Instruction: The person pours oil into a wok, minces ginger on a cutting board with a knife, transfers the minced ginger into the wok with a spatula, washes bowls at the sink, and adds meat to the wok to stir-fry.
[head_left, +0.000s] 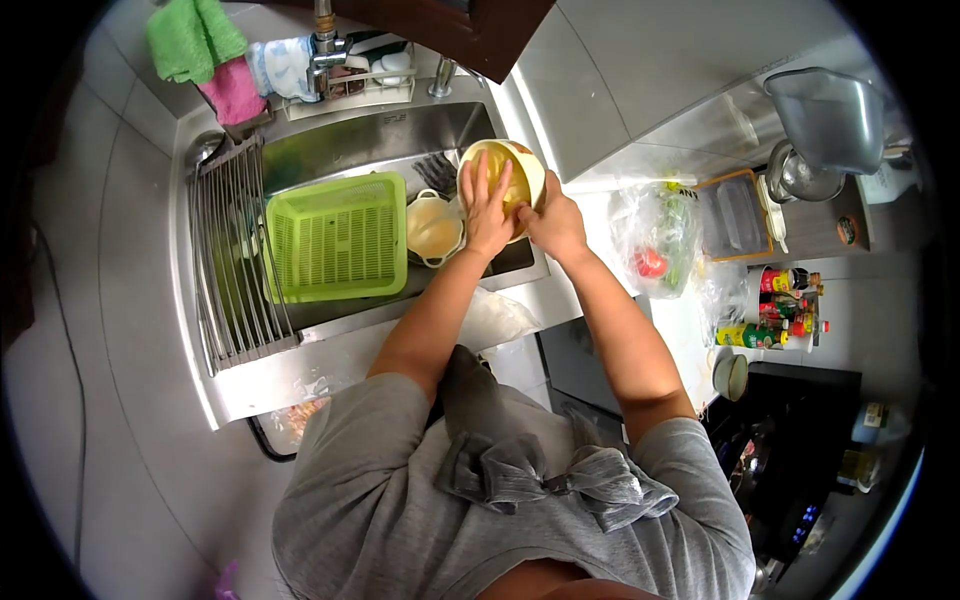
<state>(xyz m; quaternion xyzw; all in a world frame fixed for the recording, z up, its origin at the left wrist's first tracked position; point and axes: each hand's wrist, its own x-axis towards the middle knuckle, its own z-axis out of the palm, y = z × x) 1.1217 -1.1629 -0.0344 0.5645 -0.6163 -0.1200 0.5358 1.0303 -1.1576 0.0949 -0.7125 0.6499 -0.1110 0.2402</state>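
A pale yellow bowl [535, 170] is tilted over the right end of the sink, with something yellowish inside. My right hand [557, 222] grips the bowl's near right rim, thumb toward the inside. Across the bowl's opening lies my left hand [487, 212], its fingers stretched out and spread; the fingertips reach the inside, and whether they press on anything there I cannot tell. Just left of the hands, a cream pot with small handles [436, 228] sits in the sink. Beside it stands a green plastic basket [390, 190].
A roll-up rack [235, 260] covers the sink's left end. The faucet [325, 55] and a sponge caddy [395, 92] are at the back. On the right counter lie a plastic bag of vegetables [655, 235], a clear container [733, 215] and several bottles [785, 305].
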